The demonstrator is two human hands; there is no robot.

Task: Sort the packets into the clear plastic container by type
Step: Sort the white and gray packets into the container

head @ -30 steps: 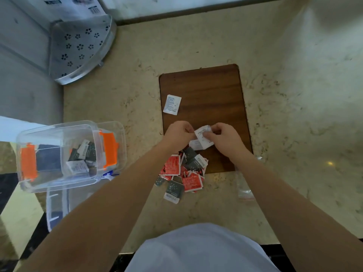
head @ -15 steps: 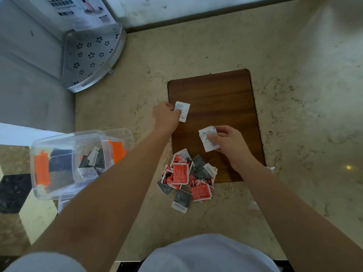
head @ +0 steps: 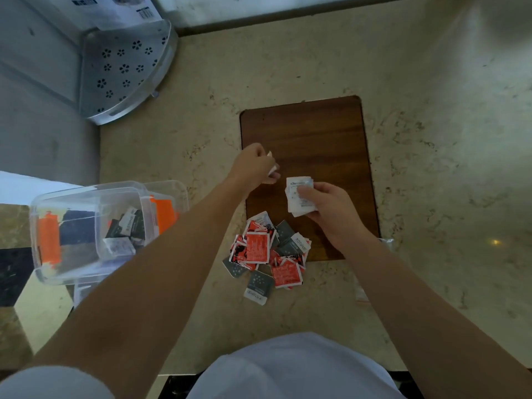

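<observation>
Pinched in the left hand point(head: 253, 165), a white packet point(head: 273, 168) should join the right hand's point(head: 331, 211) clamped white stack point(head: 299, 195), edges squared, before reaching the clear plastic container point(head: 86, 226).

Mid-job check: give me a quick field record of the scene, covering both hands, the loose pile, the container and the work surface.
left hand: closed on a white packet over the wooden board
right hand: holding white packets
loose pile: red and grey packets, unsorted, at board's near edge
clear container: left of pile, some packets inside
surface: beige stone counter
</observation>
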